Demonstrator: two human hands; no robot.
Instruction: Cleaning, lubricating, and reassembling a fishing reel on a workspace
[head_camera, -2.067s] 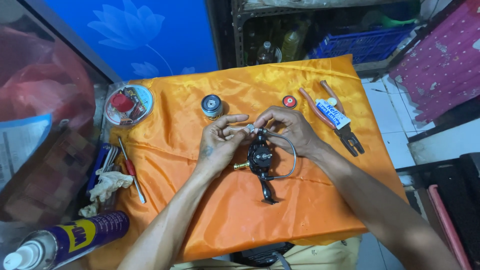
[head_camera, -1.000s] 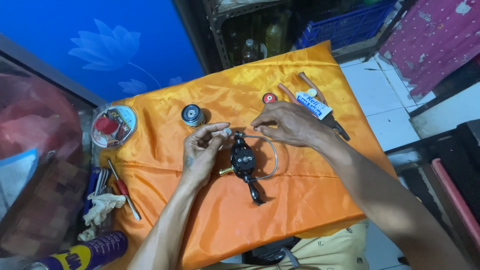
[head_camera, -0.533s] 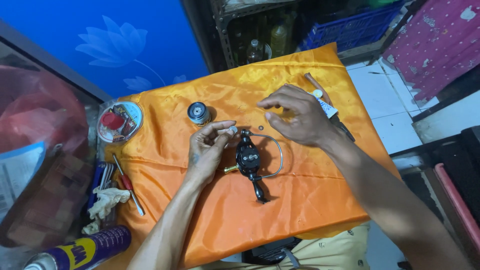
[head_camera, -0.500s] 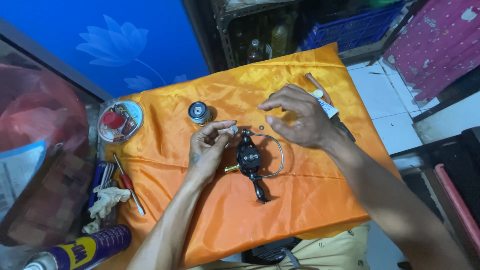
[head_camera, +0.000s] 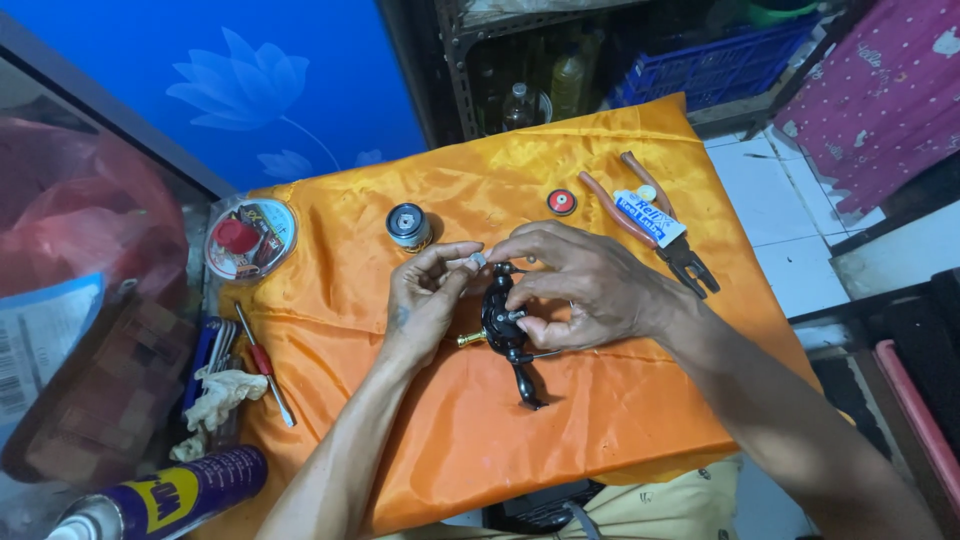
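Right hand (head_camera: 585, 290) has returned from above the cloth to the black fishing reel (head_camera: 505, 325) at the centre of the orange cloth (head_camera: 600, 420) — now gripping its body. Left hand (head_camera: 425, 295) still pinches a small silver part (head_camera: 478, 261) — just above the reel.

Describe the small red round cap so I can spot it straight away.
Start at the orange cloth covering the table. Near its far edge, left of the orange-handled pliers, lies the small red cap. It is the only flat red disc with a pale centre lying bare on the cloth.

Bare forearms, no sleeves; left hand (head_camera: 425, 300), right hand (head_camera: 585, 285) ungloved.
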